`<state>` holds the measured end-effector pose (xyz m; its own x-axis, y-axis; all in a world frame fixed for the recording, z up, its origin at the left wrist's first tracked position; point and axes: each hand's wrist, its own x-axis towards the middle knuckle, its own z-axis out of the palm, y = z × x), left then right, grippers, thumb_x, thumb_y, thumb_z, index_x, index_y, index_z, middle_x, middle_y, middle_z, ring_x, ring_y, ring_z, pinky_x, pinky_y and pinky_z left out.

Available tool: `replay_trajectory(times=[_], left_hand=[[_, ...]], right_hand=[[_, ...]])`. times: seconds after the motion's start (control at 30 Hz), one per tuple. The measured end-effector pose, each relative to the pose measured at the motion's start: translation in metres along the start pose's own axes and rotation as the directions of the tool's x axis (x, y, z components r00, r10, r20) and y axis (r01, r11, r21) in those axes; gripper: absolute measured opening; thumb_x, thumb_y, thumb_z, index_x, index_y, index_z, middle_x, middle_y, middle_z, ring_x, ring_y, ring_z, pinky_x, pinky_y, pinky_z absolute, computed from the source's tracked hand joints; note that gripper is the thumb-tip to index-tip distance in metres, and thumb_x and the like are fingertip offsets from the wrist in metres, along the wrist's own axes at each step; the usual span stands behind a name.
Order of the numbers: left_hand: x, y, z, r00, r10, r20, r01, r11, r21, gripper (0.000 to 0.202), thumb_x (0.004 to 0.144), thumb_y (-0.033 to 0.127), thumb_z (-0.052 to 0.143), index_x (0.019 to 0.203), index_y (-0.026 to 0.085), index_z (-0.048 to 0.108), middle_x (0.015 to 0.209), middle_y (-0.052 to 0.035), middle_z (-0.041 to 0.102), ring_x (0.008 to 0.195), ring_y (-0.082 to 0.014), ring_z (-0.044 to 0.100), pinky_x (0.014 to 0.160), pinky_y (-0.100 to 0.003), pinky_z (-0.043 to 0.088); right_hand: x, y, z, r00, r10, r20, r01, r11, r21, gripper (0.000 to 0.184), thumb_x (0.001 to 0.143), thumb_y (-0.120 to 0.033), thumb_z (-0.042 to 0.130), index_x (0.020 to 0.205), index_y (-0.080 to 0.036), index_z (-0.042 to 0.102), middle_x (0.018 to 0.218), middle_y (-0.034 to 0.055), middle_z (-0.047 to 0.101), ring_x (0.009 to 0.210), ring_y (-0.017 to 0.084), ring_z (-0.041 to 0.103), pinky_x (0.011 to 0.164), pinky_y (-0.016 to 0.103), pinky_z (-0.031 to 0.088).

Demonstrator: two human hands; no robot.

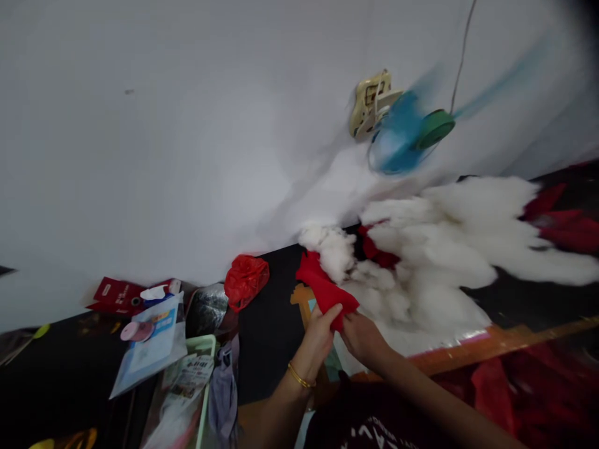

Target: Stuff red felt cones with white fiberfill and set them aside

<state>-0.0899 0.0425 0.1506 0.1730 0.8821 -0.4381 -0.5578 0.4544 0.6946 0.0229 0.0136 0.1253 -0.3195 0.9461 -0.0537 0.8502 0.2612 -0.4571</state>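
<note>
A piece of red cloth [322, 279] stretches from both hands toward the wall; its exact form I cannot make out. My left hand [319, 333], with a gold bangle at the wrist, is closed on the cloth's near end, thumb on top. Close beside it, my right hand [362, 337] grips the same end from the right, its fingertips partly hidden. A small tuft of white stuffing [333, 249] touches the far part of the cloth. To the right lies a large heap of fluffy white stuffing [430, 268], with more red cloth [381, 252] showing among it.
A blue fan [402, 137], blurred, is near the wall above the heap. To the left are a red plastic bag [246, 280], a clear packet [154, 346], a pink spool [136, 331] and a pale green basket [206, 399]. Red fabric [528, 386] lies at lower right.
</note>
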Motion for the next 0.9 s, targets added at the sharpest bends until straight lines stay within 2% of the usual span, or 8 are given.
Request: replay_trajectory(times=[0.1,0.2,0.3,0.37,0.43,0.57,0.7,0.9], left_hand=[[0.003,-0.002,-0.004,0.999,-0.045,0.001,0.045,0.994,-0.102,0.037,0.06,0.016,0.083,0.095,0.013,0.071,0.092,-0.0079,0.075,0.08,-0.0173,0.069,0.082,-0.028,0.05],[0.007,-0.001,-0.008,0.996,-0.086,-0.004,0.083,0.973,-0.217,0.027,0.062,0.013,0.08,0.087,0.014,0.071,0.084,-0.0056,0.075,0.071,-0.0149,0.067,0.074,-0.026,0.051],[0.01,0.002,-0.01,0.993,-0.118,0.003,0.114,0.95,-0.291,0.017,0.069,0.016,0.074,0.085,0.012,0.07,0.084,-0.0071,0.074,0.074,-0.0164,0.068,0.079,-0.029,0.052],[0.01,0.003,-0.01,0.991,-0.134,0.002,0.127,0.936,-0.328,0.016,0.071,0.016,0.071,0.086,0.011,0.07,0.087,-0.0079,0.075,0.079,-0.0173,0.069,0.085,-0.03,0.051],[0.008,0.004,-0.009,0.99,-0.141,0.01,0.136,0.932,-0.335,0.017,0.07,0.015,0.068,0.087,0.012,0.07,0.088,-0.0078,0.075,0.082,-0.018,0.069,0.088,-0.031,0.051],[0.003,0.008,-0.003,0.995,-0.098,0.005,0.095,0.955,-0.282,0.023,0.076,0.026,0.068,0.096,0.015,0.07,0.093,-0.0072,0.075,0.084,-0.0195,0.07,0.082,-0.031,0.053],[0.003,0.014,-0.001,0.99,-0.082,-0.118,0.06,0.983,-0.174,0.035,0.081,0.04,0.07,0.107,0.016,0.068,0.099,-0.0078,0.074,0.078,-0.0171,0.069,0.069,-0.026,0.053],[0.001,0.01,-0.004,0.961,-0.134,-0.242,0.103,0.985,-0.135,0.019,0.081,0.024,0.069,0.096,0.012,0.069,0.09,-0.0073,0.074,0.068,-0.013,0.067,0.066,-0.023,0.055]], right_hand=[[-0.003,0.003,0.0,0.995,0.04,-0.096,-0.011,0.96,0.281,0.023,0.083,-0.013,0.047,0.095,-0.013,0.066,0.1,0.0159,0.067,0.088,0.024,0.063,0.077,0.036,0.053],[-0.009,0.013,-0.012,0.982,0.083,-0.171,0.053,0.746,0.664,0.024,0.089,-0.026,0.046,0.1,-0.017,0.065,0.093,0.0084,0.065,0.073,0.017,0.061,0.062,0.028,0.052],[-0.018,0.022,-0.025,0.931,0.264,-0.251,0.04,0.613,0.789,0.029,0.092,-0.036,0.045,0.106,-0.019,0.065,0.079,0.0029,0.064,0.062,0.014,0.057,0.053,0.024,0.048],[-0.022,0.025,-0.03,0.865,0.35,-0.359,0.023,0.686,0.727,0.027,0.092,-0.035,0.046,0.103,-0.019,0.066,0.079,0.0033,0.066,0.062,0.014,0.057,0.056,0.025,0.047],[-0.022,0.024,-0.029,0.845,0.303,-0.441,0.023,0.803,0.595,0.025,0.091,-0.034,0.047,0.099,-0.019,0.066,0.085,0.0052,0.069,0.064,0.015,0.059,0.06,0.026,0.047],[-0.011,0.014,-0.021,0.93,0.142,-0.339,-0.04,0.956,0.29,0.025,0.092,-0.032,0.044,0.091,-0.018,0.065,0.075,0.0049,0.069,0.059,0.016,0.059,0.059,0.026,0.043],[0.002,0.002,-0.017,0.955,0.106,-0.275,-0.083,0.992,0.094,0.025,0.093,-0.031,0.046,0.093,-0.018,0.067,0.079,0.0069,0.071,0.066,0.016,0.064,0.06,0.024,0.04],[0.002,-0.01,-0.016,0.956,0.129,-0.261,-0.125,0.992,0.032,0.022,0.094,-0.024,0.045,0.096,-0.019,0.066,0.079,0.0065,0.074,0.067,0.018,0.068,0.057,0.024,0.036]])
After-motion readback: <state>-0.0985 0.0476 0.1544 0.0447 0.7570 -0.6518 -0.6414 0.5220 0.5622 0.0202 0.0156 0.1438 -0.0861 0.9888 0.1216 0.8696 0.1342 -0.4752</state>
